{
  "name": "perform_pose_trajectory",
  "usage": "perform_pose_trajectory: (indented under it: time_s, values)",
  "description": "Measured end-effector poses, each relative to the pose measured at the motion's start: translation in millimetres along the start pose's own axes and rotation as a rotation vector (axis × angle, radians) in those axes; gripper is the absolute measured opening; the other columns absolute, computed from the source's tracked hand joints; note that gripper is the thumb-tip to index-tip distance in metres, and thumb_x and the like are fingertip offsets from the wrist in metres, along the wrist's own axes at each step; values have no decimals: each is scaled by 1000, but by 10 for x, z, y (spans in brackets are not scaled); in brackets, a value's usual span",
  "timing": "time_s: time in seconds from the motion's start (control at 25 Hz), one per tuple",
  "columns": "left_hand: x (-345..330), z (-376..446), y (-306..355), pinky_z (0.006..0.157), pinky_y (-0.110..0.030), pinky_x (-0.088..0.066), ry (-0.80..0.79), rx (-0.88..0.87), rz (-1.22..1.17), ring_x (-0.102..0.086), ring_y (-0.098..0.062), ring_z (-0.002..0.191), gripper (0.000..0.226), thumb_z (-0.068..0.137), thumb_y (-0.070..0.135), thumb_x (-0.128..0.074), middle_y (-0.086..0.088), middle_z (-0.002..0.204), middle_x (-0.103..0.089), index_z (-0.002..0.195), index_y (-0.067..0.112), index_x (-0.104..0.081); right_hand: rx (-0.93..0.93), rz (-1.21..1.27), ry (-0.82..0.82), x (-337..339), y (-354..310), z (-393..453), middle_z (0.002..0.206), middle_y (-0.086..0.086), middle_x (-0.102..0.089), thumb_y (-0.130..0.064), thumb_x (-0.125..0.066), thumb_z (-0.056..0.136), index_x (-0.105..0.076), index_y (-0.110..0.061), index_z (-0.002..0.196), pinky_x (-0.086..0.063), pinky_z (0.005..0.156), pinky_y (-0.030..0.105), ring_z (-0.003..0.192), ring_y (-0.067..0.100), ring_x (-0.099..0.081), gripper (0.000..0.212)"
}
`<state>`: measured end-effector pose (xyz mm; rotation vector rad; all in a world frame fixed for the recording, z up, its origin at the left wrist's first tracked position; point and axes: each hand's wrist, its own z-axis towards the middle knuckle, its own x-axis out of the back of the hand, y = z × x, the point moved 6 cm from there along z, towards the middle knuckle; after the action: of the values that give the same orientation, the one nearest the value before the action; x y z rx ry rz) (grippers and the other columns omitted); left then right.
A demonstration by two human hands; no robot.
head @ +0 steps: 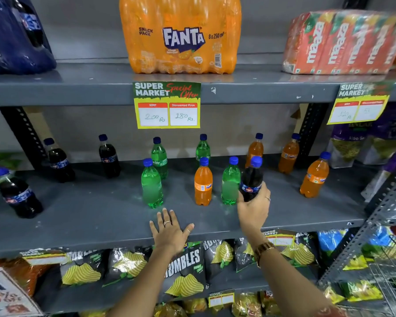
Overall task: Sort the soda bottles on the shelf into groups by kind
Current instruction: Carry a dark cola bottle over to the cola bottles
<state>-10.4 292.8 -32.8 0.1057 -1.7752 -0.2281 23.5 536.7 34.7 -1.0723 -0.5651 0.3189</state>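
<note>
My right hand (254,208) grips a dark cola bottle (251,179) with a blue cap, held just above the grey shelf (101,213). My left hand (170,229) lies flat and open on the shelf's front edge. Three more cola bottles stand at the left (18,195) (61,162) (109,157). Green soda bottles (151,185) (159,157) (202,148) (231,183) stand in the middle. An orange soda bottle (203,183) stands among the green ones. Three other orange bottles (254,151) (289,155) (314,177) are at the right.
The shelf above carries an orange Fanta multipack (181,35), a blue pack (14,35) and juice cartons (343,44). Yellow price tags (167,106) hang from its edge. Chip bags (183,271) fill the shelf below. Snack bags (357,143) and a second rack stand at right.
</note>
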Motion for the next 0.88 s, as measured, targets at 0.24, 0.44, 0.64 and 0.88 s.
perform_pose_trajectory:
  time_s: [0.24,0.44,0.64,0.88]
  values:
    - [90,-115,-398,118,-47,-1,94,3,-41,4,-26,146,89,91,66,-27,-10,160,3,149,4,-1,203,-21,-16,-155,-506,-527,117,11,-54,-25,-78,65,-44,-15,122,-47,86,42,107,25,-46,66]
    - [306,-103,-1034,117,-51,-4,134,75,-81,2,-27,146,89,90,65,-34,-10,160,-1,149,4,-7,292,63,-94,-584,-883,-1061,116,13,-54,-26,-79,64,-47,-12,120,-44,87,35,106,22,-43,67]
    - [447,-95,-1737,116,-53,-1,77,142,-73,4,-26,146,98,85,72,-35,-8,160,5,150,6,-1,364,101,-335,-1196,-1203,-1511,114,10,-54,-25,-78,65,-47,-13,121,-39,83,27,107,24,-48,65]
    - [574,-56,-2360,116,-55,4,7,176,-87,10,-24,146,113,75,79,-42,-6,159,12,150,8,6,333,83,-554,-1857,-1386,-1885,120,7,-53,-32,-75,67,-46,-14,123,-42,92,32,113,23,-48,65]
